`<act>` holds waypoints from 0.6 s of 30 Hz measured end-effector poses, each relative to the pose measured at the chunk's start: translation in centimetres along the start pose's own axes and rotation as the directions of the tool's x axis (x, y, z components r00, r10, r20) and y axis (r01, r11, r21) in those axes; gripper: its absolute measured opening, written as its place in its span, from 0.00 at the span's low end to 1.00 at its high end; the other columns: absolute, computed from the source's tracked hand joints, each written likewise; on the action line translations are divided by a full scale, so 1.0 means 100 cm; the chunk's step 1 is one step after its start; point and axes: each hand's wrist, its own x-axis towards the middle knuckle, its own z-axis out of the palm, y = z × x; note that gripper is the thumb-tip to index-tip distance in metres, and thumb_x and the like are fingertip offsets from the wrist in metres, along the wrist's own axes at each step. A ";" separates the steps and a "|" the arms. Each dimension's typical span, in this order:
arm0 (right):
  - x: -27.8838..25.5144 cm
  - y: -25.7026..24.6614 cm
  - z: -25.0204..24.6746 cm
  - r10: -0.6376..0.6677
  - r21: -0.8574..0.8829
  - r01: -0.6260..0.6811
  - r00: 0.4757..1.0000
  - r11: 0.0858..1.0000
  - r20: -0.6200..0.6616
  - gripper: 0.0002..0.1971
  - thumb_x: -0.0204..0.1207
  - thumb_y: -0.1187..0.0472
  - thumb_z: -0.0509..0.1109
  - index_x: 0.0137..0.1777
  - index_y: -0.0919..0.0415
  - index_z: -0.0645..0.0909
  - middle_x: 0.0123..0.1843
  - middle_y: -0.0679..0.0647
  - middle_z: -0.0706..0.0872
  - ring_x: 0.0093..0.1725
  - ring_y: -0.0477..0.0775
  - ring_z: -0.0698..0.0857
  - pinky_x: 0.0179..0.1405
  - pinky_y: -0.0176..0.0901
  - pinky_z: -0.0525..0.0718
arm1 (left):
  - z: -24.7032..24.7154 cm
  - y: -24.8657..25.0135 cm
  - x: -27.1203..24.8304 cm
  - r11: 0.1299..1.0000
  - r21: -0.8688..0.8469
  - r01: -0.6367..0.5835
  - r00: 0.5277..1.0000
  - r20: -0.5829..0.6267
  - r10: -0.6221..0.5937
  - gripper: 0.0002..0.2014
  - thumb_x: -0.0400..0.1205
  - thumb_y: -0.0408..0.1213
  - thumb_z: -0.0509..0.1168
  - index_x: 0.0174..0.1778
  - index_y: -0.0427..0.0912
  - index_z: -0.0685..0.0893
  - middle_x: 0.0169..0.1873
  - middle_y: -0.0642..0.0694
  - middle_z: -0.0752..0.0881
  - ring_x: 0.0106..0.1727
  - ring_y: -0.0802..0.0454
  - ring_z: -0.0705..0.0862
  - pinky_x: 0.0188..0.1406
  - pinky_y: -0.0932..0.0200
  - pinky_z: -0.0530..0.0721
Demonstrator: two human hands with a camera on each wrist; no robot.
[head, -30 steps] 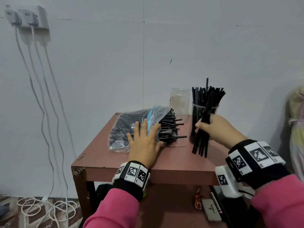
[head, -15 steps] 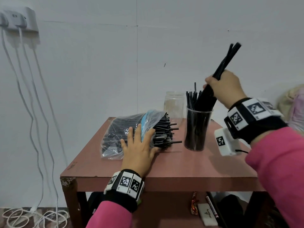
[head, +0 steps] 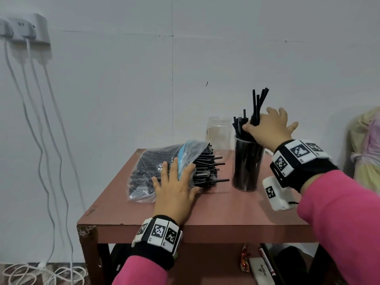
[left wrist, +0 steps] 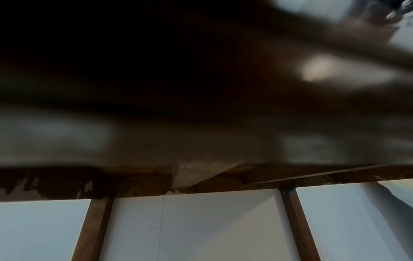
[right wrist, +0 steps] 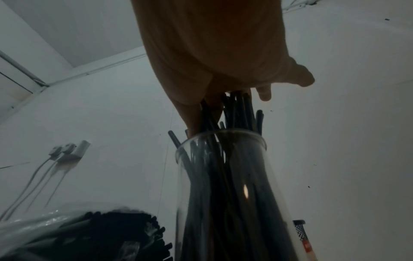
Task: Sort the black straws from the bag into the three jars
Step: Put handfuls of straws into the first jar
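Left hand [head: 174, 192], fingers spread flat, presses on the clear bag [head: 156, 171] of black straws [head: 207, 167] lying at the left of the reddish table [head: 226, 208], the straw ends protruding from its open right side. Right hand [head: 267, 128] pinches a bundle of straws [head: 258, 105] standing in the straw-filled jar [head: 246, 167] at the right; its outer fingers are splayed. An empty clear jar [head: 218, 132] stands just beyond, nearer the wall.

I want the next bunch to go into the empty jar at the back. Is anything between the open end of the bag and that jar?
Nothing visible. The empty jar stands behind the bag's open end, with bare table between. The filled jar stands to its right, off that line, under the right hand.
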 end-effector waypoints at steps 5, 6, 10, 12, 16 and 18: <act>-0.002 -0.003 -0.008 0.029 0.402 0.031 0.990 0.915 -0.141 0.36 0.67 0.47 0.79 0.74 0.51 0.69 0.76 0.52 0.72 0.79 0.58 0.65 0.78 0.73 0.52 | 0.001 -0.001 0.000 1.000 0.000 0.000 1.000 0.000 0.000 0.29 0.84 0.59 0.55 0.80 0.64 0.53 0.84 0.47 0.45 0.84 0.42 0.38 0.80 0.31 0.45; -0.001 -0.004 -0.011 0.016 0.493 0.067 0.987 0.867 -0.161 0.39 0.67 0.51 0.79 0.76 0.50 0.65 0.75 0.51 0.73 0.75 0.57 0.71 0.78 0.69 0.57 | 0.001 -0.001 0.001 1.000 0.002 0.000 1.000 -0.002 0.000 0.29 0.84 0.59 0.55 0.80 0.64 0.53 0.84 0.47 0.45 0.84 0.42 0.38 0.80 0.31 0.45; 0.000 -0.007 -0.016 -0.040 0.660 0.191 0.971 0.726 -0.237 0.42 0.70 0.67 0.74 0.79 0.44 0.58 0.65 0.51 0.78 0.64 0.54 0.78 0.66 0.55 0.79 | 0.002 -0.001 0.001 1.000 -0.007 -0.002 1.000 -0.010 0.002 0.29 0.84 0.59 0.56 0.79 0.64 0.53 0.84 0.47 0.45 0.84 0.42 0.39 0.80 0.31 0.45; 0.001 -0.006 -0.012 -0.053 0.616 0.191 0.970 0.764 -0.236 0.39 0.68 0.69 0.72 0.76 0.44 0.63 0.54 0.43 0.79 0.58 0.54 0.81 0.64 0.55 0.80 | 0.002 -0.001 0.001 1.000 -0.006 -0.001 1.000 -0.007 0.001 0.29 0.84 0.59 0.55 0.80 0.64 0.53 0.84 0.47 0.45 0.84 0.42 0.39 0.80 0.31 0.45; 0.005 0.002 -0.002 -0.047 0.568 0.122 0.988 0.814 -0.145 0.48 0.63 0.69 0.76 0.79 0.42 0.56 0.52 0.42 0.78 0.53 0.53 0.82 0.67 0.65 0.76 | 0.001 -0.001 0.000 1.000 -0.011 -0.002 1.000 -0.011 0.002 0.29 0.84 0.58 0.56 0.80 0.64 0.53 0.84 0.47 0.46 0.84 0.42 0.39 0.80 0.31 0.46; 0.006 0.004 -0.005 -0.064 0.578 0.151 0.984 0.802 -0.168 0.56 0.62 0.68 0.78 0.81 0.36 0.46 0.60 0.46 0.76 0.54 0.49 0.80 0.69 0.68 0.73 | 0.001 -0.001 0.000 1.000 -0.016 -0.002 1.000 -0.008 0.002 0.29 0.84 0.58 0.56 0.79 0.65 0.53 0.84 0.47 0.45 0.84 0.42 0.39 0.79 0.31 0.45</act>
